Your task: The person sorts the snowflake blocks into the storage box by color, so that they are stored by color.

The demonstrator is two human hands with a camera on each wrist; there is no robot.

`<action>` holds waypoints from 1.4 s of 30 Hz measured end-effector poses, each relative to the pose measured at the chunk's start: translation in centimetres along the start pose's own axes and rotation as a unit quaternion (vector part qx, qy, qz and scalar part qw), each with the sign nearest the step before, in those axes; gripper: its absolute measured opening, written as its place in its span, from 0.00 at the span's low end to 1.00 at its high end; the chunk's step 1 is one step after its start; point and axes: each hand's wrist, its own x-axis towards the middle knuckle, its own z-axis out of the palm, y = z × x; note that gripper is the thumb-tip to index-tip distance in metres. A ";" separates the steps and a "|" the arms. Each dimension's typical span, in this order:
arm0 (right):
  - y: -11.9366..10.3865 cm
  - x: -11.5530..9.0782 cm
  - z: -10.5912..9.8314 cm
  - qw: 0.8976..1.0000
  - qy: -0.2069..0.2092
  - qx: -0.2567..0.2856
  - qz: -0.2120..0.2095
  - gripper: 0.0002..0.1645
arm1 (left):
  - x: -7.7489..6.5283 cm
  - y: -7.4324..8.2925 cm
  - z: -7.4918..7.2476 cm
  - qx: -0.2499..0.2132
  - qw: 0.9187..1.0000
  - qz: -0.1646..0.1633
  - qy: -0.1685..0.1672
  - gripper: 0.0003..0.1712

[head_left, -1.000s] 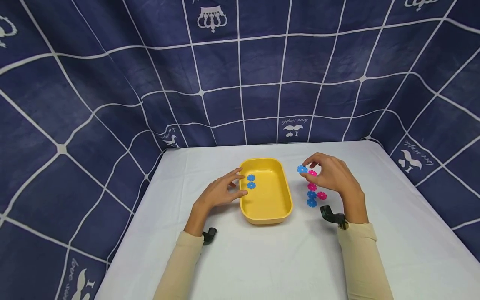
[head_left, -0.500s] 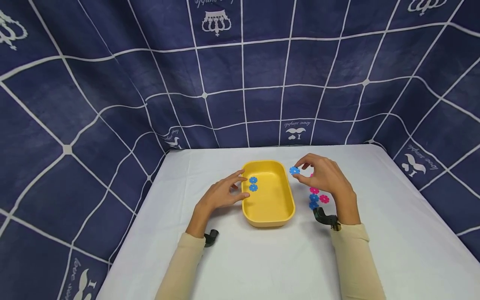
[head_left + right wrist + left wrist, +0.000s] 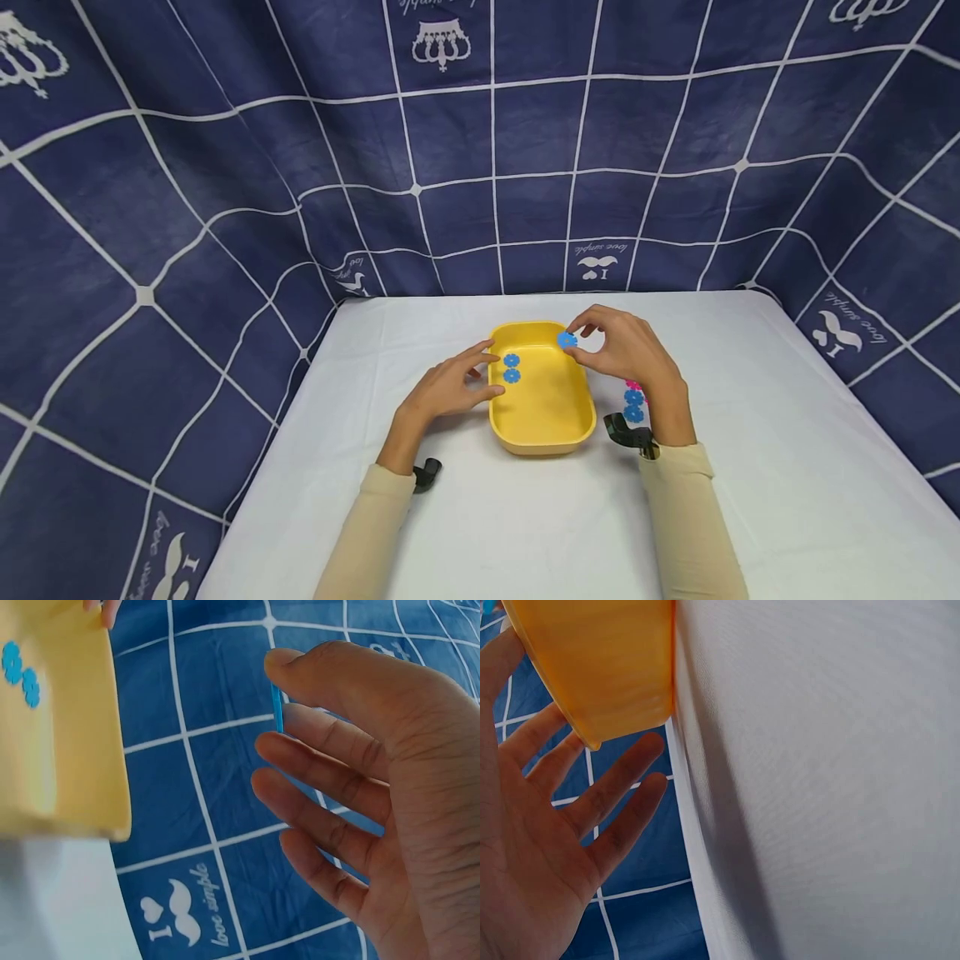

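My right hand point(image 3: 626, 348) pinches a blue notched plastic disc, flower-shaped point(image 3: 567, 340), between thumb and finger over the far right of a yellow tray point(image 3: 543, 448). In the right wrist view the disc point(image 3: 277, 709) shows edge-on, the other fingers loosely bent below it. At the tray's left rim is my left hand point(image 3: 442, 387), its fingers spread and its thumb and a fingertip reaching over the edge. In the left wrist view its fingers point(image 3: 604, 799) look nearly straight beside the tray wall point(image 3: 607, 667). Two blue discs point(image 3: 512, 368) lie inside the tray.
Right of the tray, partly hidden by the right hand and wrist, lie more blue discs point(image 3: 633, 406) and pink discs point(image 3: 633, 385). A white cloth point(image 3: 540, 533) covers the table. Dark blue gridded fabric point(image 3: 525, 133) hangs behind and at the sides. Black wrist cameras point(image 3: 630, 433) sit on both wrists.
My right hand has carried the blue disc leftward, from above the loose discs to over the tray. The left hand stays at the tray's rim.
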 end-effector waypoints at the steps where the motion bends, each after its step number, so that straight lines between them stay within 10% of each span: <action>1: -0.2 0.1 0.1 1.000 -0.001 0.001 -0.001 0.21 | 0.0 0.0 0.0 0.001 1.000 -0.002 -0.002 0.38; 42: -3.2 3.8 4.5 0.998 -0.041 0.030 -0.032 0.19 | 0.2 0.2 -0.4 0.001 1.000 -0.003 -0.013 0.39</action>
